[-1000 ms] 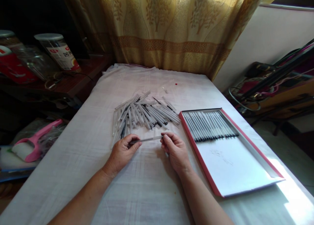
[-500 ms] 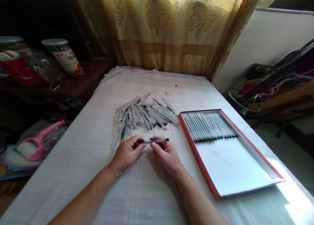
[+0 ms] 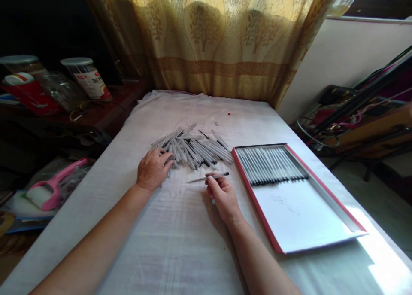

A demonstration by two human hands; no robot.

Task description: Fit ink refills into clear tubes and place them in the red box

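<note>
A loose pile of clear pens with dark tips point(image 3: 196, 147) lies on the white cloth in front of me. My left hand point(image 3: 151, 169) rests on the pile's left edge, fingers curled over some pens. My right hand point(image 3: 222, 196) pinches a single pen point(image 3: 209, 177) between thumb and fingers, holding it level just above the cloth. Right of it sits a shallow red-edged box point(image 3: 325, 200) with a neat row of pens point(image 3: 272, 166) laid side by side at its far end.
The white cloth-covered table point(image 3: 180, 243) runs back to a golden curtain point(image 3: 219, 41). Jars point(image 3: 85, 78) and a pink-handled tool point(image 3: 53, 187) sit off the left edge. Cables and dark clutter point(image 3: 360, 114) lie to the right.
My left hand let go of the single pen and moved left and forward onto the pile. My right hand kept the pen and shifted it slightly right.
</note>
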